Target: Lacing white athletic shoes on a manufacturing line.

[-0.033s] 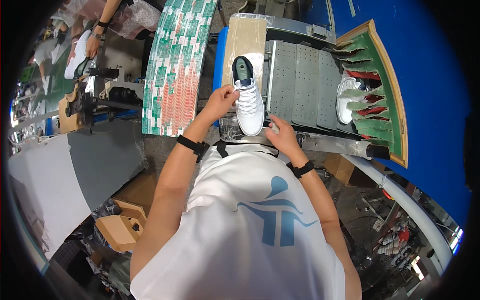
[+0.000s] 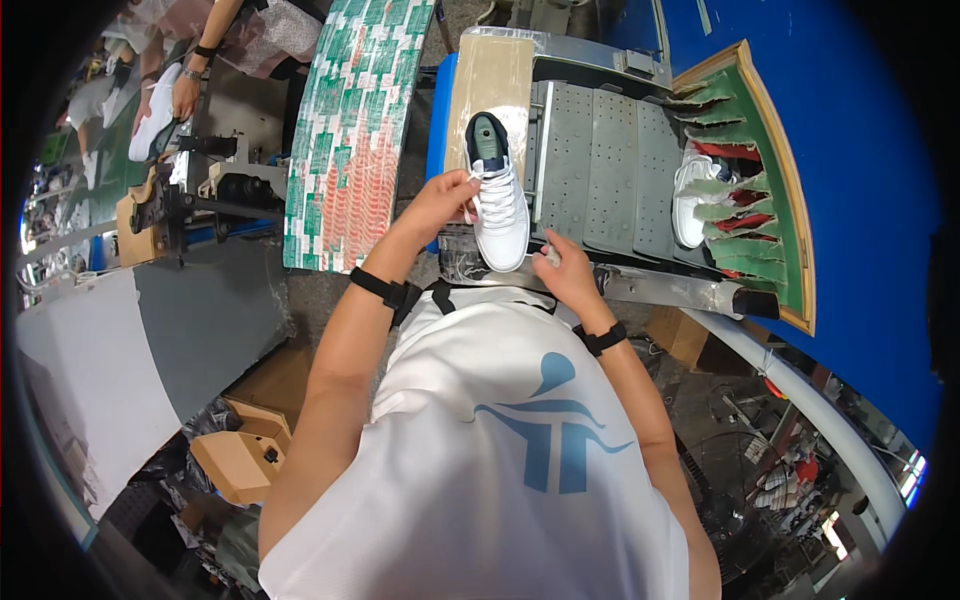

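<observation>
A white lace-up sneaker (image 2: 503, 232) with a dark lining and green insole lies on the tan board (image 2: 487, 75), its toe toward me. My left hand (image 2: 440, 203) is at the sneaker's left side, thumb and forefinger closed in a pinch on the white shoelace (image 2: 470, 213) by the upper eyelets. To the right of the toe, apart from the shoe, my right hand (image 2: 568, 275) is half curled. A small pale thing (image 2: 553, 257) shows between its fingers; its kind cannot be made out.
Right of the board runs a grey slatted conveyor (image 2: 612, 165). Another white shoe (image 2: 690, 205) sits under a green fringed curtain (image 2: 745, 215) in a wooden frame. A tape-covered panel (image 2: 350, 150) stands left. At far left, another person's hand (image 2: 185, 97) holds a white shoe (image 2: 155, 120).
My left hand and the shoelace have shifted very slightly. The right hand and the sneaker have hardly moved.
</observation>
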A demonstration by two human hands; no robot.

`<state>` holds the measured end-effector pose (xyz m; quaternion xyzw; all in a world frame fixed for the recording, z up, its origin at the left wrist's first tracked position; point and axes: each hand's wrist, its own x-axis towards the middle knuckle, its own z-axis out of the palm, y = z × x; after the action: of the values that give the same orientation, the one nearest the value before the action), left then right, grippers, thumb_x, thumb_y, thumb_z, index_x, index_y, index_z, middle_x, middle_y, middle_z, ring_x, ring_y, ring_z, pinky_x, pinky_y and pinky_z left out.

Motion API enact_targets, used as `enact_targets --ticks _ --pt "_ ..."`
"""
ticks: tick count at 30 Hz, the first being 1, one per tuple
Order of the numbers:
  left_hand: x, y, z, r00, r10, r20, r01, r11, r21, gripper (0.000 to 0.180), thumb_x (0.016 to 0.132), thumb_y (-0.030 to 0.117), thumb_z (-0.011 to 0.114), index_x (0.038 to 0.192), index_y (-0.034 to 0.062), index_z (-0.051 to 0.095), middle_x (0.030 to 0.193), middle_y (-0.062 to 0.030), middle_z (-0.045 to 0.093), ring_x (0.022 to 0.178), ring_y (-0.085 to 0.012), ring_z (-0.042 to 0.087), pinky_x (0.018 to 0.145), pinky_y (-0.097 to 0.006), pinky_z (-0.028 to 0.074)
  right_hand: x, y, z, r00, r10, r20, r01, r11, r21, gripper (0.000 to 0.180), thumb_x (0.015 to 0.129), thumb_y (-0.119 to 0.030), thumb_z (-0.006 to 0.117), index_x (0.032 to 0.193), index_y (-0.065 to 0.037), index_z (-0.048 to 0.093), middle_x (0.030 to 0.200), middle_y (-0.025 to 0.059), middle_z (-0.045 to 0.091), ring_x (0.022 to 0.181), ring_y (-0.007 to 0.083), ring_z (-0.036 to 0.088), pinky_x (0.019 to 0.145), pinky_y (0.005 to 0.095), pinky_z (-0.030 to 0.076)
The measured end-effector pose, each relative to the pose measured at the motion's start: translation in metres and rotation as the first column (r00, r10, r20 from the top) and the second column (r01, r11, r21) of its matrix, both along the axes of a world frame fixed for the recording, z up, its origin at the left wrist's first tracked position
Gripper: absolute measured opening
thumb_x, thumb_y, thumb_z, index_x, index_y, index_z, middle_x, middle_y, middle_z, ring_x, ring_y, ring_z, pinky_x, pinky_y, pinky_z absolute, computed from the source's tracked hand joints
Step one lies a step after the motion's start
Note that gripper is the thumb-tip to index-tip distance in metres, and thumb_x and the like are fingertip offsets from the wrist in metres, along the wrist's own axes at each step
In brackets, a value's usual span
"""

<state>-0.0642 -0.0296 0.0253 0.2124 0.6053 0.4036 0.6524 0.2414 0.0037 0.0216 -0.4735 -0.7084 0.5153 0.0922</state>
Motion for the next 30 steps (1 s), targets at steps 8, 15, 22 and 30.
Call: enact_targets --ticks 8,15,22,30 --pt "-0.048 0.081 0.086 0.914 0.158 0.373 -0.334 0.814 0.475 0.056 0.110 0.033 0.064 0.149 -0.0062 0.056 0.151 -0.0247 0.062 0.133 -0.0299 0.066 0.110 -0.044 0.057 -0.013 -0.002 0.028 0.971 0.156 0.179 -0.154 0.988 -0.029 0.072 0.089 -0.038 0.076 0.142 0.009 0.066 0.121 0.0301 0.073 0.115 0.0445 0.070 0.102 0.0476 0.056" --pt "-0.056 0.071 -0.003 0.848 -0.276 -0.453 0.405 0.888 0.218 0.113 0.086 0.024 0.096 0.173 0.0006 0.027 0.171 -0.0247 0.043 0.159 -0.0345 0.041 0.132 -0.043 0.030 -0.026 -0.009 0.077 0.983 0.139 0.120 -0.160 0.970 0.182 0.070 0.085 -0.028 0.080 0.142 0.010 0.064 0.117 0.0283 0.071 0.111 0.0453 0.069 0.099 0.0496 0.054" --pt "-0.052 0.077 0.012 0.855 -0.263 -0.448 0.391 0.893 0.221 0.115 0.081 0.025 0.099 0.171 0.0000 0.033 0.167 -0.0260 0.048 0.155 -0.0331 0.046 0.125 -0.043 0.041 -0.098 0.016 0.073 0.917 0.363 0.163 -0.382 0.687 0.619 0.076 0.080 -0.022 0.081 0.146 0.009 0.059 0.112 0.0219 0.068 0.106 0.0387 0.066 0.102 0.0510 0.050" --pt "-0.048 0.071 -0.003 0.865 -0.127 -0.485 0.308 0.899 0.313 0.111 0.073 0.032 0.101 0.163 -0.0027 0.045 0.145 -0.0230 0.068 0.132 -0.0297 0.068 0.112 -0.037 0.053 -0.118 0.023 0.069 0.954 0.300 -0.015 -0.280 0.906 0.316 0.069 0.081 -0.026 0.079 0.138 0.009 0.064 0.106 0.0207 0.069 0.098 0.0407 0.068 0.091 0.0467 0.055"
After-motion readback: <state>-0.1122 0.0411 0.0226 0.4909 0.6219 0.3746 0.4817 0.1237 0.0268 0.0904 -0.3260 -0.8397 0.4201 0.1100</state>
